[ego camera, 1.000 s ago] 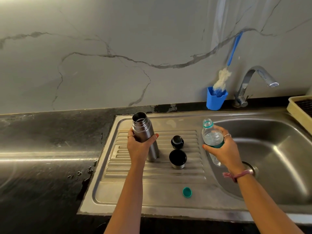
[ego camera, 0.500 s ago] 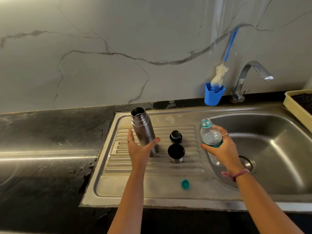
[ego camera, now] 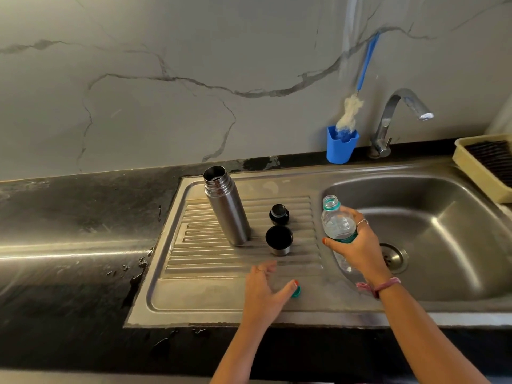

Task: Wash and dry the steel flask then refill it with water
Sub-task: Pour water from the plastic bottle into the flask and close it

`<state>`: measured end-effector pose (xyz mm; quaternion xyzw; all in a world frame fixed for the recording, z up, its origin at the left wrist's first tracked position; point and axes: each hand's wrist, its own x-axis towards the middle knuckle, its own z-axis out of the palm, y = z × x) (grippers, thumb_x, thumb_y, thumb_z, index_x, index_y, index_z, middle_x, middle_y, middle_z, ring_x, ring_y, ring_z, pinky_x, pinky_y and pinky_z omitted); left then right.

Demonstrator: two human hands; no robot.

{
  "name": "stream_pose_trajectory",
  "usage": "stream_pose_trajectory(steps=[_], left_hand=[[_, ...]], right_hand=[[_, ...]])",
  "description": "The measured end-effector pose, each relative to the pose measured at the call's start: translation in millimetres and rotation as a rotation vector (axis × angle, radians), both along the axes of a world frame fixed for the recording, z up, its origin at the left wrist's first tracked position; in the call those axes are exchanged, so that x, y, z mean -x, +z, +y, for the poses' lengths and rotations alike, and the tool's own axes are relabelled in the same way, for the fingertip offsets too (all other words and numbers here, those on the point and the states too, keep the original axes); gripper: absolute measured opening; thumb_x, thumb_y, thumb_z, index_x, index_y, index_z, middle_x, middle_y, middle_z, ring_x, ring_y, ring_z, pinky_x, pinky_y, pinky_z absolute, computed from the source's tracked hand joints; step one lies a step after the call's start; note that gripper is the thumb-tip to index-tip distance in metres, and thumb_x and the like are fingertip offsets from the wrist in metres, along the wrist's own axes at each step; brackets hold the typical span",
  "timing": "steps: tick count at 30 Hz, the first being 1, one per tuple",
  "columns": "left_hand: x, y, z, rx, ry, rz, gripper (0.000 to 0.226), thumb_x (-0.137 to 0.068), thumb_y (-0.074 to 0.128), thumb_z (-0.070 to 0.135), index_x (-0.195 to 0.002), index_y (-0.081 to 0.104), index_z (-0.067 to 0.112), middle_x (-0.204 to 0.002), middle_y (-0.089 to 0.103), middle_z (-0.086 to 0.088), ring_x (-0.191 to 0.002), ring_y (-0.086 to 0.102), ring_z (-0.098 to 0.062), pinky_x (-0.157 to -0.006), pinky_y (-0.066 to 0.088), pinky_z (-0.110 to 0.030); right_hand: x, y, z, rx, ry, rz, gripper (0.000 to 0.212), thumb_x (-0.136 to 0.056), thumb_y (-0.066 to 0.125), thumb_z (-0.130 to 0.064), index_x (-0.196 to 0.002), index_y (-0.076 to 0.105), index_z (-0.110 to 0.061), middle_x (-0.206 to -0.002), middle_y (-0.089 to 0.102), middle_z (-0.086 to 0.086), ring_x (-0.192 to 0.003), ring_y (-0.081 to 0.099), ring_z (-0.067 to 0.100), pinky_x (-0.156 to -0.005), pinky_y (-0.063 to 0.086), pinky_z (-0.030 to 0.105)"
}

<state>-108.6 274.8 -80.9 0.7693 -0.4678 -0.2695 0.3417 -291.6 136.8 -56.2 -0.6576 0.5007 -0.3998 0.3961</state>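
The steel flask (ego camera: pixel 225 206) stands upright and uncapped on the ribbed drainboard (ego camera: pixel 199 284). Its black stopper (ego camera: pixel 279 214) and its black-lined steel cup (ego camera: pixel 279 239) sit just right of it. My right hand (ego camera: pixel 357 249) grips a clear plastic water bottle (ego camera: pixel 336 224), uncapped, over the left edge of the sink basin (ego camera: pixel 443 234). My left hand (ego camera: pixel 263 291) hovers low over the front of the drainboard, fingers spread, its thumb tip at the green bottle cap (ego camera: pixel 297 292). It holds nothing.
A blue holder (ego camera: pixel 341 148) with a long bottle brush (ego camera: pixel 352 112) stands by the wall, beside the tap (ego camera: pixel 399 115). A beige rack (ego camera: pixel 484 164) sits at the right edge. Black counter (ego camera: pixel 83 231) with water drops lies left of the drainboard.
My left hand let go of the flask and came down and right to the green cap. The flask stays standing. The right hand keeps the bottle in about the same place.
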Motion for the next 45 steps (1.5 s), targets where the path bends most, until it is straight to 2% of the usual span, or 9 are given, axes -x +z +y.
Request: stream_pose_trajectory(steps=[3, 9, 16, 21, 26, 31, 36, 40, 45], left_hand=[[6, -4, -2, -0.156, -0.142, -0.174, 0.061, -0.084, 0.07, 0.053, -0.134, 0.049, 0.025, -0.121, 0.044, 0.01, -0.117, 0.04, -0.009, -0.102, 0.036, -0.024], [14, -10, -6, -0.222, -0.24, -0.336, 0.057, -0.089, 0.06, 0.053, -0.14, 0.05, 0.028, -0.131, 0.044, 0.008, -0.122, 0.039, -0.013, -0.102, 0.03, -0.023], [18, -10, -10, -0.179, -0.272, -0.234, 0.046, -0.091, 0.067, 0.035, -0.135, 0.059, 0.022, -0.124, 0.047, 0.009, -0.117, 0.05, -0.009, -0.102, 0.038, -0.016], [23, 5, -24, -0.082, -0.28, -0.162, 0.041, -0.088, 0.07, 0.035, -0.127, 0.063, 0.024, -0.111, 0.046, 0.014, -0.103, 0.054, -0.004, -0.09, 0.04, -0.011], [35, 40, -43, 0.159, -0.167, 0.122, 0.029, -0.082, 0.079, 0.019, -0.108, 0.069, 0.029, -0.103, 0.059, 0.01, -0.092, 0.058, 0.009, -0.082, 0.046, -0.008], [47, 74, -67, 0.272, -0.022, 0.608, 0.027, -0.082, 0.079, 0.008, -0.106, 0.068, 0.014, -0.101, 0.074, -0.009, -0.096, 0.071, -0.019, -0.082, 0.057, -0.024], [61, 101, -94, 0.316, 0.083, 1.07, 0.045, -0.069, 0.088, 0.017, -0.103, 0.061, 0.004, -0.112, 0.07, -0.021, -0.109, 0.068, -0.028, -0.096, 0.054, -0.035], [78, 116, -110, 0.353, 0.146, 1.155, 0.023, -0.084, 0.074, 0.008, -0.103, 0.062, 0.006, -0.113, 0.071, -0.018, -0.111, 0.068, -0.025, -0.101, 0.051, -0.037], [93, 122, -120, 0.367, 0.077, 1.015, 0.017, -0.084, 0.075, 0.009, -0.099, 0.066, 0.011, -0.097, 0.076, -0.003, -0.098, 0.071, -0.018, -0.09, 0.054, -0.03]], right_hand=[[5, -3, 3, -0.013, 0.001, 0.004, 0.075, -0.065, 0.088, -0.013, -0.129, 0.051, -0.024, -0.116, 0.057, -0.009, -0.104, 0.055, 0.009, -0.079, 0.041, 0.009], [12, -5, 7, -0.032, -0.004, 0.003, 0.073, -0.064, 0.088, -0.013, -0.123, 0.049, -0.031, -0.107, 0.057, -0.015, -0.098, 0.057, 0.006, -0.085, 0.046, 0.02], [18, -8, 5, -0.041, 0.006, 0.027, 0.076, -0.065, 0.088, -0.016, -0.129, 0.048, -0.026, -0.115, 0.056, -0.01, -0.101, 0.056, 0.007, -0.088, 0.048, 0.026], [19, -4, 2, -0.046, 0.016, 0.02, 0.075, -0.066, 0.087, -0.015, -0.128, 0.047, -0.029, -0.112, 0.055, -0.013, -0.097, 0.055, 0.004, -0.08, 0.045, 0.014], [23, 4, -1, -0.037, 0.031, 0.018, 0.075, -0.066, 0.087, -0.016, -0.125, 0.046, -0.036, -0.109, 0.053, -0.023, -0.097, 0.055, -0.002, -0.078, 0.042, 0.009], [30, 13, -4, -0.062, 0.045, -0.014, 0.075, -0.066, 0.087, -0.018, -0.126, 0.046, -0.036, -0.112, 0.054, -0.025, -0.102, 0.054, -0.008, -0.076, 0.044, 0.006], [35, 25, -7, -0.072, 0.065, 0.003, 0.072, -0.067, 0.086, -0.017, -0.119, 0.043, -0.042, -0.106, 0.056, -0.028, -0.095, 0.055, -0.011, -0.077, 0.04, 0.007], [41, 35, -7, -0.033, 0.083, 0.032, 0.07, -0.065, 0.087, -0.017, -0.116, 0.046, -0.044, -0.104, 0.06, -0.025, -0.096, 0.057, -0.014, -0.074, 0.044, 0.005], [49, 46, -8, -0.024, 0.09, 0.037, 0.07, -0.064, 0.088, -0.019, -0.122, 0.051, -0.035, -0.106, 0.062, -0.021, -0.095, 0.057, -0.013, -0.073, 0.043, 0.002]])
